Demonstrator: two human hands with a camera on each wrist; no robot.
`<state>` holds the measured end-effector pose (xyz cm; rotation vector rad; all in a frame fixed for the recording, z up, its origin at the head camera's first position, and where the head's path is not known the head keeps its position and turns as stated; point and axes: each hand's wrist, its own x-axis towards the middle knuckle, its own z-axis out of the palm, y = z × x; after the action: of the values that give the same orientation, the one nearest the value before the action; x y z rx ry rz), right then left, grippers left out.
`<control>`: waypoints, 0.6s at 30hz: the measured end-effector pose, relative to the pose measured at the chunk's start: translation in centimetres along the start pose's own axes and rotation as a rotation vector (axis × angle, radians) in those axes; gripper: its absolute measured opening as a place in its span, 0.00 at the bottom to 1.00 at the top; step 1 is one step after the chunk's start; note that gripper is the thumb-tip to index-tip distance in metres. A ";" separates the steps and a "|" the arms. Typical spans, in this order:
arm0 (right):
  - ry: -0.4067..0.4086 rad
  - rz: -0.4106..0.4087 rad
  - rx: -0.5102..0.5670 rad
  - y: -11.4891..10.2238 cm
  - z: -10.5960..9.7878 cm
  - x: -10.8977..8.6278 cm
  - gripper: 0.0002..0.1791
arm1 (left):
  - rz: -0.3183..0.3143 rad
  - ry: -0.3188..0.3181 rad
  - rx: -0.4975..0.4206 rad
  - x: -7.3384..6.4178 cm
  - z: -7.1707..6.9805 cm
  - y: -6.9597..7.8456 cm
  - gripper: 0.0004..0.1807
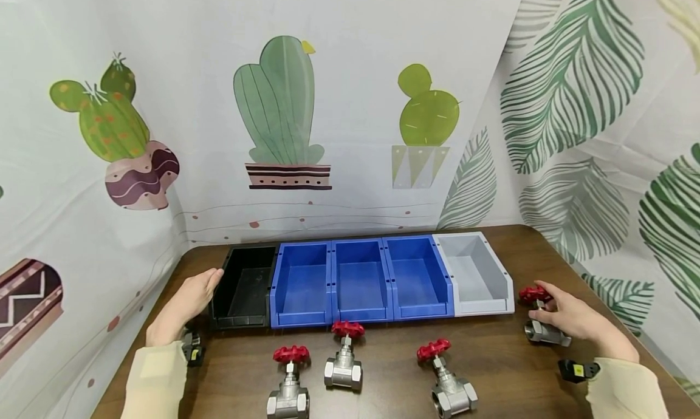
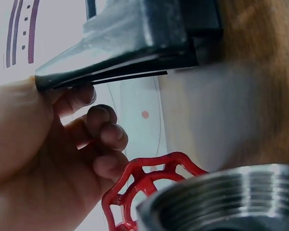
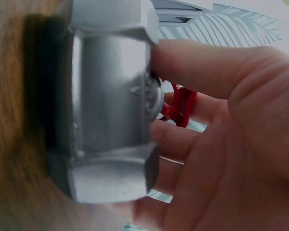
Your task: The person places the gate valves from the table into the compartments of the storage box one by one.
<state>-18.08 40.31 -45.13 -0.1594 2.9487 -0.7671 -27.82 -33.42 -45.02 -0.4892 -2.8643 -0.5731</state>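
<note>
At the left, my left hand (image 1: 188,297) holds the side wall of a black bin (image 1: 240,320), thumb at the rim and curled fingers (image 2: 111,134) outside it. Close below that hand, a valve with a red handwheel (image 2: 149,175) shows in the left wrist view; the forearm hides it from the head view. At the right table edge, my right hand (image 1: 576,316) has its thumb and fingers around a metal gate valve (image 1: 547,334) with a red handwheel (image 3: 183,103). The thumb meets the body beside the stem. This valve's body lies close over the wood.
Three blue bins (image 1: 303,319) and a grey bin (image 1: 483,306) continue the row beside the black one. In front stand a left valve (image 1: 288,398), a middle valve (image 1: 343,370) and a tilted valve (image 1: 452,395). A printed cloth (image 1: 350,212) hangs behind the brown table (image 1: 394,358).
</note>
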 end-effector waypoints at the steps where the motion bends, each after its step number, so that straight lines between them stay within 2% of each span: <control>1: 0.006 -0.004 0.001 0.0 0.1 0.0 0.41 | 0.003 -0.001 0.002 0.0 0.0 0.0 0.19; 11: 0.039 -0.004 0.055 0.3 0.7 0.3 0.31 | 0.025 0.032 0.013 -0.1 -0.1 -0.2 0.15; 18: 0.061 -0.010 0.070 0.6 0.6 0.1 0.29 | 0.032 0.041 0.018 0.1 0.1 0.1 0.15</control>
<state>-18.11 40.50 -45.97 -0.1489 2.9746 -0.8905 -27.86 -33.31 -45.04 -0.5140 -2.8152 -0.5445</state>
